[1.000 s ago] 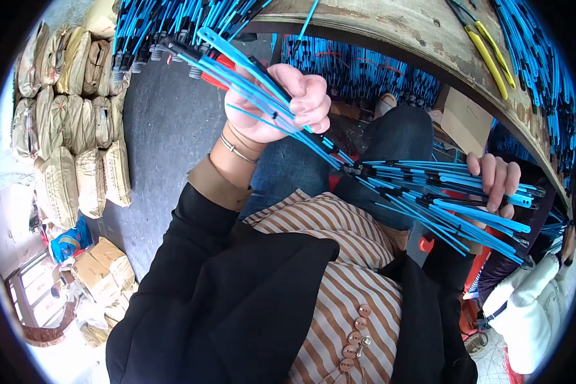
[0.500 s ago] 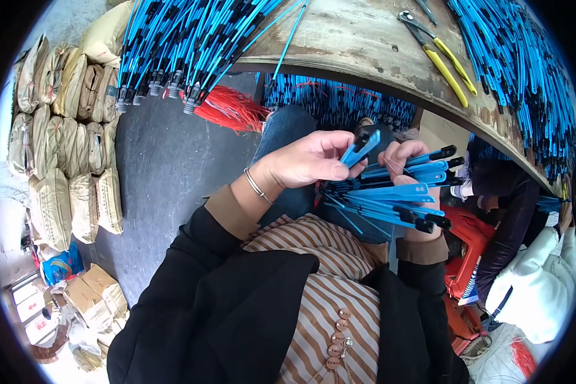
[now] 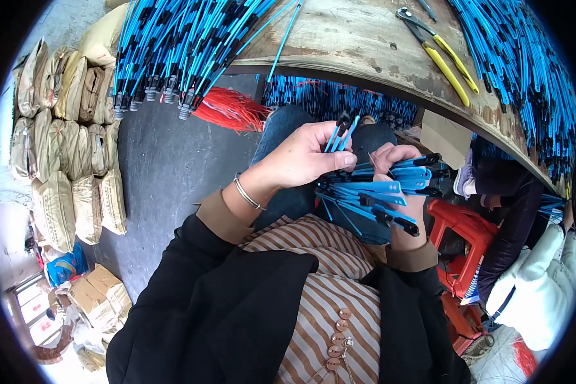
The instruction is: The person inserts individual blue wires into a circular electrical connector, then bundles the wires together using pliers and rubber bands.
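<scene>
In front of my lap, my left hand [image 3: 310, 157] pinches a few slim blue strips [image 3: 340, 137] with black ends, held nearly upright. Beside it, my right hand [image 3: 397, 157] is closed around a fanned bunch of blue strips [image 3: 381, 187], whose black-tipped ends point right. Its thumb and forefinger come together above the bunch, and a thin strand seems to show there. Part of the bunch hides the palm and lower fingers of that hand. The two hands are close together, with strip ends between them.
A worn wooden table [image 3: 339, 41] carries bundled blue strips [image 3: 179, 48] at left, more strips [image 3: 525, 77] at right, and yellow-handled pliers [image 3: 451, 70]. Red strands [image 3: 233, 112] hang below its edge. Stacked sacks [image 3: 70, 141] stand left. Right are a red stool [image 3: 461, 233] and another person's white sleeve [image 3: 537, 281].
The strips in my left hand have turned from slanting to nearly upright. My right hand and its bunch have shifted slightly left, and the bunch's ends have tipped toward me.
</scene>
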Tool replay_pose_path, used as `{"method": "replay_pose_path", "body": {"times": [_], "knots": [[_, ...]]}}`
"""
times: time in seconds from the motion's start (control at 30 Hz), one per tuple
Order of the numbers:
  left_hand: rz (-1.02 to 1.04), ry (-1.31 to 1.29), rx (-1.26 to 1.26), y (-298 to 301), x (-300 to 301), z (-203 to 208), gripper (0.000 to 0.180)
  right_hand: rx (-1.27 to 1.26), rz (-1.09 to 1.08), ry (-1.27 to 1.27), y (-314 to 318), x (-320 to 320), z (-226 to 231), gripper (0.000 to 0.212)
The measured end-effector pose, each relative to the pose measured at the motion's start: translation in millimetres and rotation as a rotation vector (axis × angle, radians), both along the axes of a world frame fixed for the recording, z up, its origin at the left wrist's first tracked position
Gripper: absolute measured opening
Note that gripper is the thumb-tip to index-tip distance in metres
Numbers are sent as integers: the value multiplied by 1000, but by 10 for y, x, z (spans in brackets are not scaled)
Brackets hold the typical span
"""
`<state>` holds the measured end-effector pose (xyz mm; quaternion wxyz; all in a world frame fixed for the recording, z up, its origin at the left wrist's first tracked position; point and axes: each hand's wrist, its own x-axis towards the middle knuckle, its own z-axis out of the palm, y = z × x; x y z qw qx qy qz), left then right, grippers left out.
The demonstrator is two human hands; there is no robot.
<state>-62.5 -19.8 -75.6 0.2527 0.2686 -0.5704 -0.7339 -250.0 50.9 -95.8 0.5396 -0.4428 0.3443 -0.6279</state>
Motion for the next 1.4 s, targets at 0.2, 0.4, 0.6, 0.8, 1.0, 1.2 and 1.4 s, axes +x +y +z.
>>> {"method": "replay_pose_path", "body": {"times": [0.2, 0.4, 0.6, 0.8, 1.0, 1.2, 1.4], "knots": [[170, -185, -89, 159, -98, -35, 10, 22, -169, 3, -9, 77, 8, 30], [191, -311, -316, 225, -153, 131, 16, 2, -198, -64, 10, 195, 74, 29], [239, -282, -407, 264, -185, 123, 16, -28, -230, -38, 22, 203, 63, 28], [238, -352, -406, 297, -191, 155, 10, -66, -245, 50, 30, 249, 118, 28], [108, -223, -356, 268, -120, 88, 11, 96, -314, 95, 64, 349, 303, 27], [40, 231, 236, 72, 121, 222, 31, 248, -274, 158, -36, 341, 303, 28], [-37, -190, -211, 3, 257, 89, 42, 214, 71, 421, -139, 253, 286, 57]]}}
